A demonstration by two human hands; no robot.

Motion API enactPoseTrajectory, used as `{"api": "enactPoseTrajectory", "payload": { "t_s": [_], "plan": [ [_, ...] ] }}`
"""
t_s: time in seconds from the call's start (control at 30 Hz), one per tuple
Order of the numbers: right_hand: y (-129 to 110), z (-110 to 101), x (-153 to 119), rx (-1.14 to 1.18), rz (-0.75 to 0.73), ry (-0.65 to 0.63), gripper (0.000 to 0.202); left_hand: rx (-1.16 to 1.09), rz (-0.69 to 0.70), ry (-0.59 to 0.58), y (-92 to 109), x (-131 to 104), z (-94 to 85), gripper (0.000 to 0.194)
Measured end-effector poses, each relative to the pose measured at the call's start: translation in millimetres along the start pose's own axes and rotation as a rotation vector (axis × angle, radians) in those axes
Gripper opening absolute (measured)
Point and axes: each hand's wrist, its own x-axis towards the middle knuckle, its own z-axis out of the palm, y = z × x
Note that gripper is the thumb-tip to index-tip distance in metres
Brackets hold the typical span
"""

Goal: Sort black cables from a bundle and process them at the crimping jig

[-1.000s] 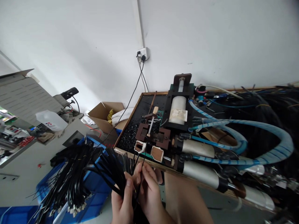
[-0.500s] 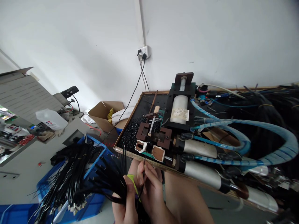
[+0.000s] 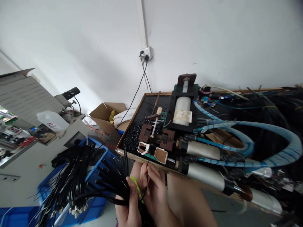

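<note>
My left hand (image 3: 129, 201) is closed around a bundle of black cables (image 3: 111, 179), whose ends fan out up and to the left. Between the thumb and fingers of my right hand (image 3: 153, 189) is pinched a single black cable (image 3: 147, 167). Its upper end runs up to the gap between two brown-faced clamp pads (image 3: 161, 155) at the front of an air-driven machine (image 3: 157, 137). Whether the tip is gripped there cannot be made out. Both hands are side by side, just below the wooden bench edge.
Black offcuts (image 3: 132, 138) lie left of the machine. Silver air cylinders (image 3: 204, 176) and blue-wrapped hoses (image 3: 272, 132) stretch to the right. A blue crate (image 3: 94, 208) with more cables (image 3: 73, 173) stands at lower left, a cardboard box (image 3: 101, 116) behind it. A wall socket (image 3: 145, 53) has hanging cords.
Very little differs. My hands have shifted slightly to the right, and the single cable's upper end moves a touch with them. The machine looks the same.
</note>
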Motion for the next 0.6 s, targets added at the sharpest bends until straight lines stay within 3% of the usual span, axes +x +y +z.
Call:
{"api": "enactPoseTrajectory", "payload": {
  "t_s": [0.1, 0.33, 0.5, 0.6],
  "plan": [
    [-1.1, 0.1, 0.5, -0.033, 0.009, 0.004, 0.036, -0.01, 0.032, 0.042, -2.3, -0.6, 2.9, 0.049],
    [3.2, 3.6, 0.1, -0.096, -0.01, 0.099, 0.048, -0.115, 0.095, -0.02, -6.5, 2.4, 1.3, 0.048],
    [15.4, -13.7, 5.9, -0.406, -0.177, 0.113, 0.05, -0.143, 0.165, -0.076, -12.3, 6.4, -5.8, 0.045],
    [17.2, -21.0, 5.6, -0.667, -0.313, 0.066, 0.054, -0.172, 0.119, -0.007, -11.3, -2.0, -4.1, 0.042]
  ]
}}
